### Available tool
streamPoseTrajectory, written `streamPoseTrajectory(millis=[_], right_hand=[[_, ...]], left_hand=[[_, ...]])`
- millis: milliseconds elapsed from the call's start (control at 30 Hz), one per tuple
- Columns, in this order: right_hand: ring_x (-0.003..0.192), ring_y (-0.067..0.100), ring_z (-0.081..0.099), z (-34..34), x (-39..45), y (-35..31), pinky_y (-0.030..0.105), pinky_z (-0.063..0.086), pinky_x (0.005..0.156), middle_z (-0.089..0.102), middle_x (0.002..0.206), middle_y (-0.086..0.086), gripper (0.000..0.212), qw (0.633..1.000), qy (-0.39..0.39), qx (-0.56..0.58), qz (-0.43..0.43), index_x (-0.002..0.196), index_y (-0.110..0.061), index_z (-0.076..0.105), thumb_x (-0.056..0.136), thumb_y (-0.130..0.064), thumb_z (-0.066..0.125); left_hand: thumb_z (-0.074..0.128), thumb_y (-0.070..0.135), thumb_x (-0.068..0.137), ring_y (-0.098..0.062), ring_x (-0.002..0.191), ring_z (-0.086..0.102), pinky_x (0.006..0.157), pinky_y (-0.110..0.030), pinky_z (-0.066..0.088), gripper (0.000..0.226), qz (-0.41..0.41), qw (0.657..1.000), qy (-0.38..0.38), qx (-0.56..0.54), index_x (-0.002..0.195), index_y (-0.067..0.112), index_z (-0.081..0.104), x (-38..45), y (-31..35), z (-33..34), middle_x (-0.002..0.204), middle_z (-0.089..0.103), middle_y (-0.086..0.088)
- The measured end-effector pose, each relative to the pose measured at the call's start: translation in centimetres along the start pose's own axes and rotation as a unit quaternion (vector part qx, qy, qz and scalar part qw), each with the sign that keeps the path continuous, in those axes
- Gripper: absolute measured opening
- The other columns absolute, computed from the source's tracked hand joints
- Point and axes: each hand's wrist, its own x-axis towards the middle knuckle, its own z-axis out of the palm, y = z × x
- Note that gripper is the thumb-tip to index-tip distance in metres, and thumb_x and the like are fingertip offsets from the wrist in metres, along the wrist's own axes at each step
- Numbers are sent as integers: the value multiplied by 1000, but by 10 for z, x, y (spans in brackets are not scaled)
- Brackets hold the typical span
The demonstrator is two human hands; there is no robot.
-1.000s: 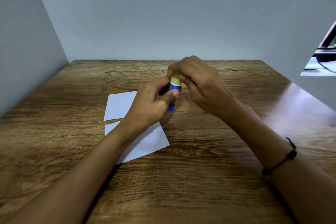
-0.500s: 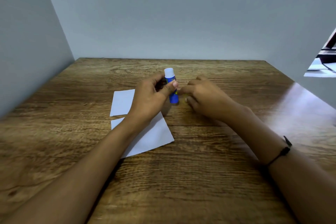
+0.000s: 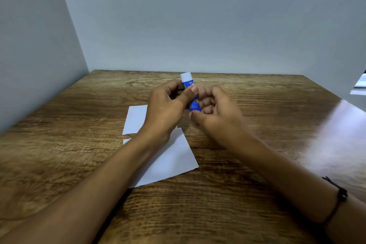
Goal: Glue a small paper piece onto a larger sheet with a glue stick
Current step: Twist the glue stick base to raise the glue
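Note:
A blue glue stick (image 3: 193, 103) with its white glue end (image 3: 186, 76) bare and pointing up is held upright above the table. My left hand (image 3: 165, 109) grips its barrel, thumb across the front. My right hand (image 3: 215, 113) curls around the lower end, thumb under the base. The smaller white paper piece (image 3: 135, 119) lies flat behind my left wrist. The larger white sheet (image 3: 172, 161) lies nearer me, partly hidden under my left forearm. The yellow cap is not in sight.
The wooden table (image 3: 267, 109) is boxed in by grey walls at the back and left. At the right edge a gap shows some white and dark items (image 3: 360, 85) beyond the table. A black cord bracelet (image 3: 339, 194) is on my right wrist.
The yellow cap has come off the stick, leaving the white end bare. My right hand dropped toward the table, then came back up to the stick's lower end. The left hand kept its grip.

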Motion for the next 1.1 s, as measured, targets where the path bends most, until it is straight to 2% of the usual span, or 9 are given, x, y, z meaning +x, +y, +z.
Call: streamPoseTrajectory(millis=[133, 267, 367, 467, 600, 700, 800, 967, 1100], right_hand=[[49, 13, 56, 1, 3, 2, 32, 51, 53, 59, 64, 3, 28, 986, -27, 150, 73, 88, -14, 51, 78, 11, 55], [48, 17, 57, -4, 1, 0, 27, 51, 51, 62, 53, 4, 27, 960, -78, 248, 99, 99, -3, 51, 83, 16, 41], [50, 15, 59, -1, -2, -1, 24, 54, 53, 65, 55, 1, 21, 939, -110, 310, 100, 100, -2, 53, 83, 11, 51], [47, 15, 57, 4, -3, 0, 24, 52, 50, 63, 59, 2, 23, 953, -98, 274, 84, 95, -4, 56, 78, 12, 58], [47, 15, 57, 2, -2, 0, 22, 51, 49, 62, 53, 5, 21, 951, -107, 276, 93, 83, -5, 59, 82, 14, 49], [51, 16, 63, -2, 0, 1, 22, 56, 54, 65, 60, 10, 21, 925, -139, 332, 120, 87, -1, 60, 86, 13, 43], [59, 18, 64, 1, 0, 3, 26, 57, 58, 64, 71, 10, 16, 922, -145, 339, 117, 96, -1, 58, 82, 6, 55], [50, 16, 57, 1, 1, 5, 21, 51, 51, 64, 57, 6, 17, 944, -126, 289, 96, 86, -3, 60, 80, 11, 55], [52, 18, 61, -2, 2, 3, 22, 54, 54, 66, 60, 12, 14, 936, -137, 306, 106, 87, -2, 62, 81, 8, 54]], left_hand=[[63, 15, 81, -9, 59, 55, 60, -23, 47, 8, 31, 999, -9, 14, 74, 12, 65, 2, -2, -1, 67, 62, -3], [62, 13, 82, -4, 45, 50, 48, -14, 43, 11, 46, 999, -7, 5, 73, 8, 64, 2, -3, -3, 51, 61, 9], [62, 14, 82, 0, 47, 50, 49, -13, 42, 12, 49, 999, 3, 11, 72, 8, 65, 2, -3, -4, 50, 61, 11], [63, 15, 81, -1, 49, 50, 52, -15, 42, 12, 53, 998, 9, 19, 75, 4, 65, 2, -2, -6, 57, 59, 6], [63, 17, 81, -3, 49, 52, 49, -15, 43, 12, 49, 998, 8, 31, 73, 8, 65, 2, -2, -6, 53, 60, 9], [63, 18, 81, -7, 57, 53, 58, -23, 45, 13, 46, 998, 12, 35, 75, 7, 65, 2, -2, -6, 61, 61, 1], [63, 18, 81, -13, 66, 54, 65, -31, 47, 13, 39, 999, 10, 32, 76, 6, 65, 2, -1, -6, 70, 61, -8], [63, 18, 81, -8, 60, 55, 57, -21, 46, 11, 35, 999, 3, 36, 73, 10, 64, 2, 0, -5, 68, 61, -5], [63, 17, 81, -10, 63, 53, 62, -26, 45, 13, 41, 999, 7, 27, 72, 9, 64, 2, 0, -7, 70, 60, -8]])
